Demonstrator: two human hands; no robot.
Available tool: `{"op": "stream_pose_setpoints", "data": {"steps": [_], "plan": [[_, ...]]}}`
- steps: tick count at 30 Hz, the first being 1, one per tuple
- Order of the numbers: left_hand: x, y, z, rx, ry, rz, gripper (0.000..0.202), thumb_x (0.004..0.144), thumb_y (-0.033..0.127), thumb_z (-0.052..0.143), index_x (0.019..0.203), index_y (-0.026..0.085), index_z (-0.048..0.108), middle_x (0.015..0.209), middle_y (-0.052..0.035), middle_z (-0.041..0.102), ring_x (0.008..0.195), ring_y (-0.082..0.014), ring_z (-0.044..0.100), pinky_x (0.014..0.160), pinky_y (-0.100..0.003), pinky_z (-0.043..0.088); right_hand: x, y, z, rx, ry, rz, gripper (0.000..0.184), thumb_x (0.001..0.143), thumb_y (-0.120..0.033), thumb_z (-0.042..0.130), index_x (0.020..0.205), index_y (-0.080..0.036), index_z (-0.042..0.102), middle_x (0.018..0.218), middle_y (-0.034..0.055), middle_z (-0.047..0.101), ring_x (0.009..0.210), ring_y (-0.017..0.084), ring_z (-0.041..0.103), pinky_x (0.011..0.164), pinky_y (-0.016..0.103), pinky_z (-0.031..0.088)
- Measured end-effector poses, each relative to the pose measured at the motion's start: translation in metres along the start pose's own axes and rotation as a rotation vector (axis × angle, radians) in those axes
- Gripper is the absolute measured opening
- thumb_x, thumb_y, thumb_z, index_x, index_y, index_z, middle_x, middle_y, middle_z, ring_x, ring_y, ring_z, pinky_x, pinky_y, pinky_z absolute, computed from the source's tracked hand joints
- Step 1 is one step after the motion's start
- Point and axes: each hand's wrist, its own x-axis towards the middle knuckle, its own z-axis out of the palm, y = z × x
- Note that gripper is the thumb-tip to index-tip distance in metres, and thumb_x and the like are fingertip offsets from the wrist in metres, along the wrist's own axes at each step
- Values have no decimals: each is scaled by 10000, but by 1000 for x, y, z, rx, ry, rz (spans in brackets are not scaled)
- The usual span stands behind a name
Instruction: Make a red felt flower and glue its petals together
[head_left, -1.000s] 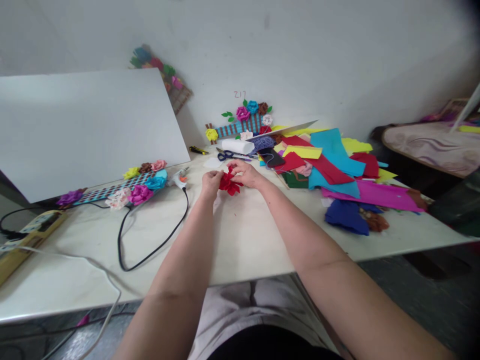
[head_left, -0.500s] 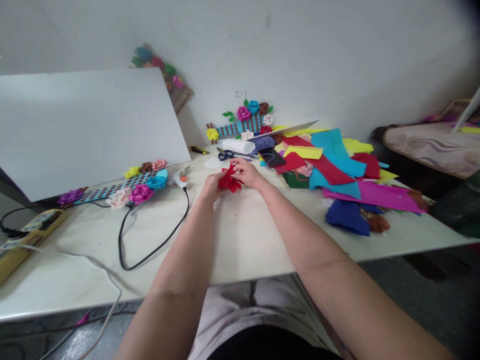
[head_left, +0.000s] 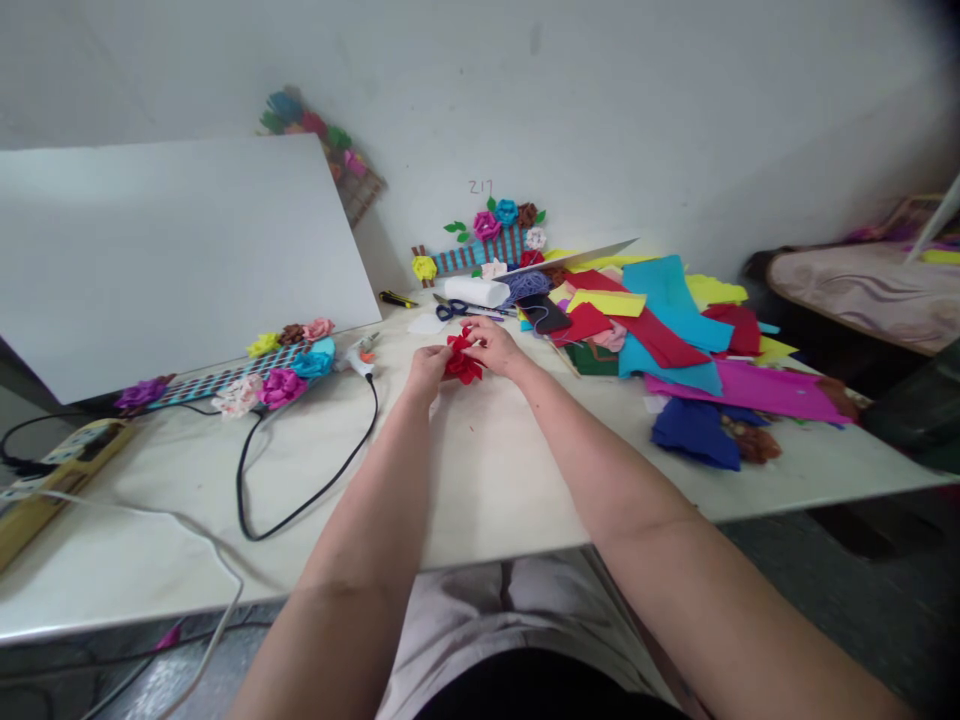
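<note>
Both hands hold a small red fabric flower (head_left: 460, 361) just above the white table (head_left: 487, 470), out in front of me. My left hand (head_left: 425, 368) pinches its left side with closed fingers. My right hand (head_left: 494, 347) grips its right and top side, fingers curled round the petals. A glue gun (head_left: 361, 355) with a black cord lies just left of my left hand. Blue-handled scissors (head_left: 452, 310) lie a little beyond the flower.
A heap of coloured fabric sheets (head_left: 675, 340) covers the table's right side. A woven strip with fabric flowers (head_left: 240, 378) lies at left, below a leaning white board (head_left: 172, 250). Another flowered strip (head_left: 484, 245) leans on the wall. A power strip (head_left: 67, 460) sits far left.
The hands have turned the red flower slightly between them; my left hand has shifted a little closer to it. Everything else on the table stays put.
</note>
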Motion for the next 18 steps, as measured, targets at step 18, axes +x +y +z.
{"op": "stream_pose_setpoints", "data": {"steps": [18], "plan": [[13, -7, -2, 520, 179, 292, 341, 739, 375, 631, 489, 155, 558, 438, 21, 464, 460, -96, 408, 484, -249, 281, -1, -3, -2, -264, -43, -83, 65, 725, -154, 642, 684, -195, 673, 1274, 61, 587, 1135, 234, 557, 1001, 427, 443]]}}
